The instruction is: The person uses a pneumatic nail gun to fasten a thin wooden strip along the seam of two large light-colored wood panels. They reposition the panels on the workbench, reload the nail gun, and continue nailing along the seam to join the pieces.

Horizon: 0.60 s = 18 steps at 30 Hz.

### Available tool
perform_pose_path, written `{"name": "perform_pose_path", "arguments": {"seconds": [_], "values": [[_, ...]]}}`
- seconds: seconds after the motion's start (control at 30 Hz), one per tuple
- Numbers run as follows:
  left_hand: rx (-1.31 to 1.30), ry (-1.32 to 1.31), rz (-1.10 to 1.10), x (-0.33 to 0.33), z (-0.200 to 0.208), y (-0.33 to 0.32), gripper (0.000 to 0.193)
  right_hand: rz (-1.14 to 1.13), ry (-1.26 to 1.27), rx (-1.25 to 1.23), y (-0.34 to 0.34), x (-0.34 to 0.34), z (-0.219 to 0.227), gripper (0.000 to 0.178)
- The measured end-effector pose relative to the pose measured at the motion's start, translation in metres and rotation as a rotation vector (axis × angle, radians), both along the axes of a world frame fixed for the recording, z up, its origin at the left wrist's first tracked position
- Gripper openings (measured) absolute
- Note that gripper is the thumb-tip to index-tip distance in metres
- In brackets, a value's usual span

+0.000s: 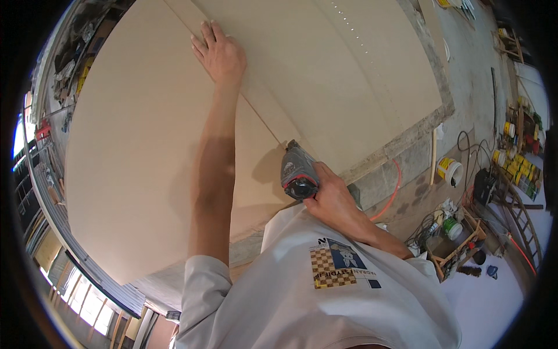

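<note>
A large beige board (pixel 133 151) lies before me, with a long narrow strip or raised seam (pixel 264 104) running diagonally over it. My left hand (pixel 224 58) rests on the board at the far end of this strip, palm down and fingers spread. Nearer to my body, my right hand (pixel 334 198) is wrapped round a grey and black drill-like power tool (pixel 297 170) with red trim. The tool's nose is at the strip's near end; its tip is too small to make out. Its handle is mostly hidden by my hand.
A rough grey ledge (pixel 407 136) borders the board on the right. An orange hose (pixel 396 189) curves below it. Rightward on the floor are a white and yellow bucket (pixel 450 170), a wooden crate (pixel 459 244), cables and a ladder (pixel 520 215). Corrugated metal (pixel 110 285) lines the left.
</note>
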State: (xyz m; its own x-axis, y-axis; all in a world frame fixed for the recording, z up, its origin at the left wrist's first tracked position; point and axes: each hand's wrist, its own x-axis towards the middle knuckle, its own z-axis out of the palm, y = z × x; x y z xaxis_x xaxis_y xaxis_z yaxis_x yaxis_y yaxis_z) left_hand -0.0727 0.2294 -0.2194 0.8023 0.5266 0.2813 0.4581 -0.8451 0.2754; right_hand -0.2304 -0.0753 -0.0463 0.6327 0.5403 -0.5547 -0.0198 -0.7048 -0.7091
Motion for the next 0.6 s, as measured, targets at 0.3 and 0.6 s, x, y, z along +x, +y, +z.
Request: {"name": "perform_pose_path", "arguments": {"seconds": [0.3, 0.6], "values": [[-0.043, -0.007, -0.036, -0.001, 0.003, 0.002, 0.054, 0.004, 0.002, -0.010, 0.004, 0.004, -0.015, 0.061], [-0.028, -0.012, -0.062, -0.005, 0.000, 0.009, 0.054, 0.008, 0.016, -0.025, 0.006, 0.003, -0.014, 0.060]]}}
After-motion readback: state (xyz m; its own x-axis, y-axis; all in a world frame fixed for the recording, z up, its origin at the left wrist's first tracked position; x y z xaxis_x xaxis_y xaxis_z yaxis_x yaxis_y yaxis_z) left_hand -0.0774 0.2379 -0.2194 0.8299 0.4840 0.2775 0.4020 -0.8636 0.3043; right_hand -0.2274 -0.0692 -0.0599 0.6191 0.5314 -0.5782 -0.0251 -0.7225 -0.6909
